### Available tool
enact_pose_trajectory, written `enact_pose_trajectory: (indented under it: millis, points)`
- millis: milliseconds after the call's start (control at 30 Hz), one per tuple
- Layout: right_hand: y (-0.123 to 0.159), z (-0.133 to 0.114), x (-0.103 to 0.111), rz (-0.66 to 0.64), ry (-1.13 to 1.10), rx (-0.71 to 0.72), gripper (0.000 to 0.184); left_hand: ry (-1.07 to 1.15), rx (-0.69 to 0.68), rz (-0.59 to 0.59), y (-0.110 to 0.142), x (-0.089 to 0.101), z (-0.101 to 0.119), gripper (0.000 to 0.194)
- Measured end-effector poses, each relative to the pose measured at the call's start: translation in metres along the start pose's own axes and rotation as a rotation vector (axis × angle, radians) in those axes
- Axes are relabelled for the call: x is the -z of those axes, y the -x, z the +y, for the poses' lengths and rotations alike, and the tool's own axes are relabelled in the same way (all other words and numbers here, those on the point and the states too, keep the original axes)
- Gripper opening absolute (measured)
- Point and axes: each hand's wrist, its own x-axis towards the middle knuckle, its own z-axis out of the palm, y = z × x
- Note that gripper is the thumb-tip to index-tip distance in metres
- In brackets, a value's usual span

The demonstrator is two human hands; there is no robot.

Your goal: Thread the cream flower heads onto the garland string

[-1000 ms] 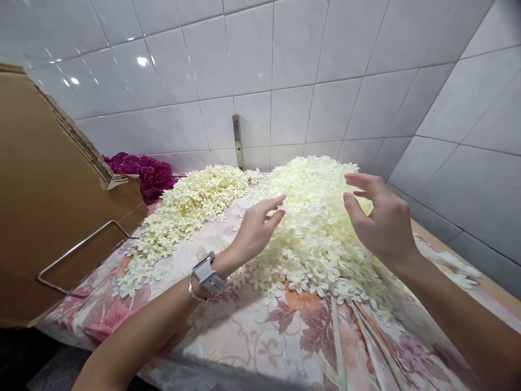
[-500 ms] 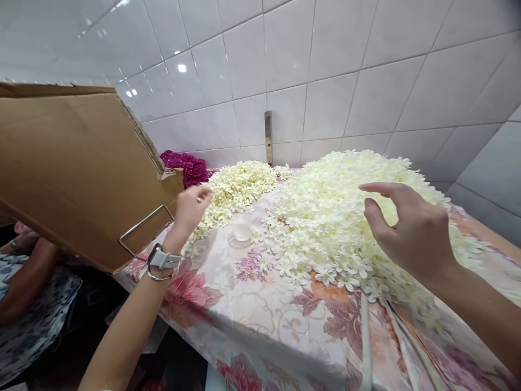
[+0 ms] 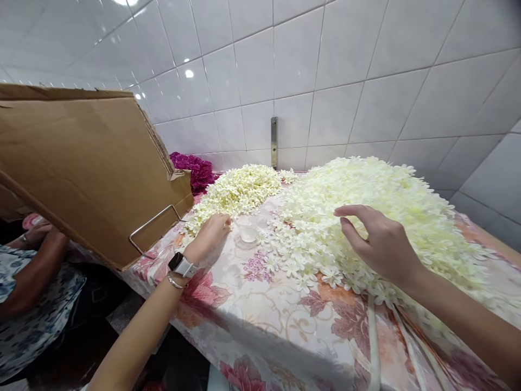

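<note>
At the near edge of a pile of small cream artificial flowers (image 3: 246, 184), my left hand (image 3: 210, 234) is low over the tablecloth. Its fingers are bent and closed together; whether anything is between them is hidden. My right hand (image 3: 378, 241) hangs over the front of a larger heap of white artificial flowers (image 3: 366, 182). Its thumb and forefinger are apart, with nothing seen between them; the other fingers are mostly hidden. A small clear round dish (image 3: 248, 233) sits right of my left hand, between the two piles.
A tall cardboard box (image 3: 89, 163) and a bent metal wire frame (image 3: 152, 220) stand at left. Dark purple flowers (image 3: 197, 171) lie behind. Pale strips (image 3: 373, 342) lie on the floral tablecloth (image 3: 280, 320). Beyond the box sits another person (image 3: 36, 293). A tiled wall closes the back.
The view has swung left. My left hand moved from the white heap over to the cream pile, then down. My right hand has stayed by the white heap and lowered slightly.
</note>
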Motion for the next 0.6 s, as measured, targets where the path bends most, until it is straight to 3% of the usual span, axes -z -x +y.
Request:
enact_pose_trajectory:
  millis: [67,133,167,200,267,367,467,600]
  points:
    - [-0.016,-0.015,-0.003,-0.123,-0.086,0.000,0.018,0.015,-0.001,0.020,0.008,-0.001,0.001,0.018]
    - [-0.043,-0.036,-0.008,-0.375,-0.150,-0.018,0.022,0.034,-0.004,0.043,0.014,-0.003,0.003,0.012]
    - [-0.059,-0.047,-0.013,-0.572,-0.149,-0.015,0.027,0.046,-0.007,0.055,0.016,-0.003,0.005,0.013]
    - [-0.077,-0.059,-0.020,-0.670,-0.158,0.007,0.029,0.059,-0.011,0.067,0.017,-0.004,0.006,0.014]
    - [-0.110,-0.079,-0.039,-0.822,-0.160,0.055,0.032,0.088,-0.020,0.086,0.017,-0.006,0.007,0.016]
    - [-0.144,-0.101,-0.078,-1.154,-0.133,0.133,0.016,0.127,-0.039,0.089,0.016,-0.008,0.006,0.018]
    - [-0.154,-0.111,-0.117,-1.405,-0.084,0.185,0.031,0.168,-0.040,0.092,0.016,-0.011,0.003,0.017]
    - [-0.149,-0.111,-0.153,-1.566,-0.103,0.233,0.032,0.243,-0.010,0.118,0.017,-0.014,-0.001,0.012]
